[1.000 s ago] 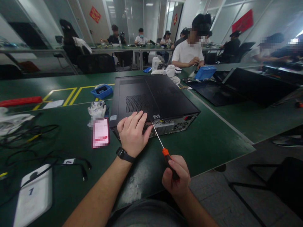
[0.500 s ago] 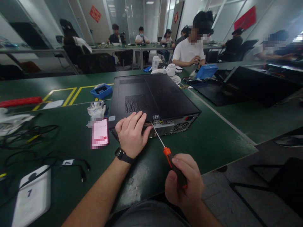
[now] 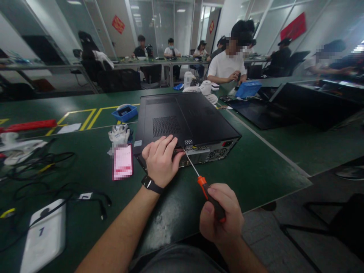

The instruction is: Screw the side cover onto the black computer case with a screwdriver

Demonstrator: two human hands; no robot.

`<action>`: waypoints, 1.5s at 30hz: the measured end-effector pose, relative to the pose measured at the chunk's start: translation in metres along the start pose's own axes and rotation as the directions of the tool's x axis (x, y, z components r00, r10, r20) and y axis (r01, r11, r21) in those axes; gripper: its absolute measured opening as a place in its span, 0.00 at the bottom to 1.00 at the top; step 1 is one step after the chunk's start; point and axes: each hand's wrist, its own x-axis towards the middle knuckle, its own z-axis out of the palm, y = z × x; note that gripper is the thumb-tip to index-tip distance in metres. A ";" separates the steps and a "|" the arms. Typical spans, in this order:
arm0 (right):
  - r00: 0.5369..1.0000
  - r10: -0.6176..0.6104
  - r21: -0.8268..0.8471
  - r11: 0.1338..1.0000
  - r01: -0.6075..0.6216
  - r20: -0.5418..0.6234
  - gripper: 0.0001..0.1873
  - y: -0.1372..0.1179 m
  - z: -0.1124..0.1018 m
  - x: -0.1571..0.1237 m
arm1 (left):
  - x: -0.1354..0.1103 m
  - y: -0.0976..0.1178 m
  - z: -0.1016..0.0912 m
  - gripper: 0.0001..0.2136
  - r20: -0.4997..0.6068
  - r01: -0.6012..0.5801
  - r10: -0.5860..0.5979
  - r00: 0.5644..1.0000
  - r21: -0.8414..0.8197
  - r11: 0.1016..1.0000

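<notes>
A black desktop computer case [image 3: 182, 117] lies flat on the green table [image 3: 256, 167], its rear panel facing me. My left hand [image 3: 159, 161] rests on the case's near top edge, fingers curled over the rim, thumb pressing at the rear panel. My right hand [image 3: 220, 218] is closed round the handle of an orange-and-black screwdriver [image 3: 204, 187]. Its thin shaft runs up and left, with the tip at the rear panel's top edge beside my left thumb.
A phone with a pink screen [image 3: 123, 162] and a bundled glove [image 3: 118, 133] lie left of the case. A blue tray [image 3: 124, 112], black cables [image 3: 42, 170] and a white box marked 1 [image 3: 44, 237] sit further left. Several people work at tables behind; another dark case [image 3: 307, 100] lies right.
My right hand has drawn back towards me and shifted its hold on the handle. The screwdriver tip stays at the rear panel. The left hand is barely moved; the view has shifted slightly.
</notes>
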 end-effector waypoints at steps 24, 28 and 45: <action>0.999 -0.005 -0.079 0.997 0.002 -0.043 0.19 0.008 0.011 0.014 | 0.011 -0.010 0.017 0.19 -0.007 -0.037 0.037 0.999 0.002 0.999; 0.999 -0.038 -0.104 0.994 0.035 -0.026 0.22 0.008 0.010 0.015 | 0.009 -0.010 0.018 0.20 -0.012 -0.048 0.048 0.999 0.013 0.999; 0.995 0.050 -0.131 0.990 -0.061 -0.088 0.20 0.009 0.012 -0.003 | 0.008 -0.010 0.017 0.21 -0.029 -0.060 0.061 0.998 0.027 0.998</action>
